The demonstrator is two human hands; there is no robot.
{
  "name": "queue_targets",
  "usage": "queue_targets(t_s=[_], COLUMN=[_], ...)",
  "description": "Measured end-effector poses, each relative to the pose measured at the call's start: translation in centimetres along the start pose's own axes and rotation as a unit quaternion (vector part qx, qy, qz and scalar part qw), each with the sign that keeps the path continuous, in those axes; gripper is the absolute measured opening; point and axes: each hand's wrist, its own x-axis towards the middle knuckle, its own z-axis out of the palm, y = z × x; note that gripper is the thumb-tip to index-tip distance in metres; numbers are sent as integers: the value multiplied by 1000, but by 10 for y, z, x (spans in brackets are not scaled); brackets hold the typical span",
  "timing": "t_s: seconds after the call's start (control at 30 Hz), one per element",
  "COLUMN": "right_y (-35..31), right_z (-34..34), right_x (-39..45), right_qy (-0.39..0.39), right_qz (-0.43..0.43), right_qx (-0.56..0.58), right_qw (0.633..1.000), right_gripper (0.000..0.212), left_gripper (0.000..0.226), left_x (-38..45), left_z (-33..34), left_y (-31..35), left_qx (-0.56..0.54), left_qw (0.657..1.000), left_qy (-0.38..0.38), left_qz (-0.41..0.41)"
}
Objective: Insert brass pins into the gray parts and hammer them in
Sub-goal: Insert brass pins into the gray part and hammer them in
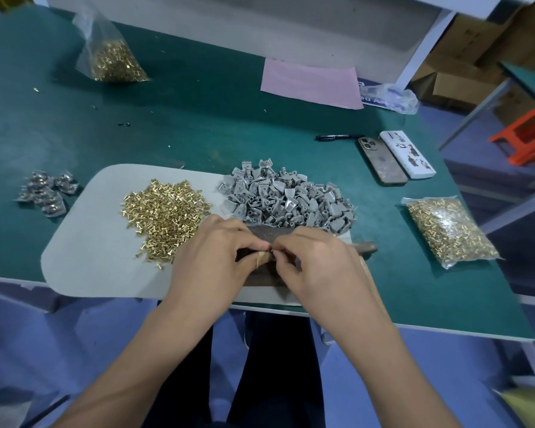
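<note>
A pale gray mat (84, 257) lies on the green tabletop (198, 118) at its near edge, and everything else is placed from it. On the mat's middle sits a loose heap of brass pins (164, 211); on its right part a larger heap of gray parts (288, 199). At the mat's near right, a dark worn block (271, 234) lies under the person's hands, and a hammer (366, 247) rests just right of them, its head poking out past the right wrist.

The left hand (210, 254) and right hand (315, 261) meet fingertip to fingertip over the block, fingers curled, pinching something small between them; a glint of brass shows at the meeting point, but what is held is mostly hidden by the fingers.

Left of the mat, a small cluster of finished parts (45, 193) lies on the tabletop. Right of the mat lies a clear bag of pins (448, 231), filled with brass pins. Far behind the mat at the left stands a second bag (112, 57), partly filled with brass pins. Behind the mat to the right are a pink sheet (311, 81), a black marker (337, 137), a phone (382, 160) face down and a white case (406, 154) beside it.
</note>
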Motion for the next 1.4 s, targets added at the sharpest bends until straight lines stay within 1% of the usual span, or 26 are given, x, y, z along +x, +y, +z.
queue_targets(t_s=[0.13, 0.23, 0.4, 0.47, 0.53, 0.57, 0.6, 0.63, 0.67, 0.7, 0.77, 0.83, 0.97, 1.03, 1.1, 1.17, 1.23, 1.27, 1.33, 1.4], right_y=[6, 12, 17, 21, 32, 41, 49, 58, 65, 70, 74, 75, 76, 75, 72, 63, 53, 47, 36, 28], right_z=[1, 3, 12, 13, 14, 15, 17, 19, 23, 26, 31, 33, 31, 27, 18, 5, -6, -8, -7, -5], right_x=[4, 4, 2, -5, -16, -23, -30, -37, -44, -50, -58, -60, -58, -59, -60, -59, -55, -52, -46, -42], right_qy=[-13, 9, 27, 53, 132, 174, 198, 194, 165, 126, 70, 62, 53, 69, 117, 158, 153, 132, 78, 43], right_qz=[10, 17, 23, 41, 88, 126, 177, 239, 296, 334, 361, 362, 365, 359, 315, 244, 188, 173, 156, 139], right_qx=[81, 132, 134, 195, 239, 227, 193, 142, 84, 39, 14, 28, -4, 0, 72, 186, 230, 221, 142, 78], right_qw=[997, 991, 990, 979, 958, 950, 944, 941, 937, 933, 930, 930, 929, 931, 939, 939, 942, 951, 974, 986], right_gripper=[13, 13, 9, 10, 13, 13, 14, 16, 21, 27, 38, 38, 29, 29, 28, 22, 19, 19, 24, 30], left_gripper=[11, 11, 12, 13, 14, 13, 13, 13, 12, 12, 12, 12, 13, 15, 15, 13, 12, 11, 10, 11], left_x=[0, 0, -1, -2, -2, -2, -2, -3, -3, -2, -2, -2, -6, -7, -7, -4, -2, 0, 2, 2], left_z=[1, 1, 0, 0, 0, 0, 0, 0, 1, 1, 2, 3, 6, 7, 7, 6, 5, 4, 2, 2], left_y=[-1, -1, 0, 1, 0, 0, -1, -1, 0, 0, 0, 1, 1, 2, 2, 3, 4, 4, 5, 5], left_qx=[4, -4, 4, 13, 18, 18, 18, 20, 22, 21, 19, 19, 18, 24, 33, 42, 55, 65, 87, 102], left_qw=[1000, 1000, 1000, 1000, 1000, 1000, 1000, 1000, 1000, 1000, 1000, 1000, 999, 999, 998, 998, 997, 996, 993, 991], left_qy=[3, 3, 5, 3, 1, 2, 2, 2, 1, 1, 3, 8, 20, 23, 23, 22, 18, 18, 21, 27], left_qz=[4, 7, 10, 11, 8, 6, 5, 6, 9, 11, 13, 17, 32, 37, 40, 44, 53, 60, 71, 83])
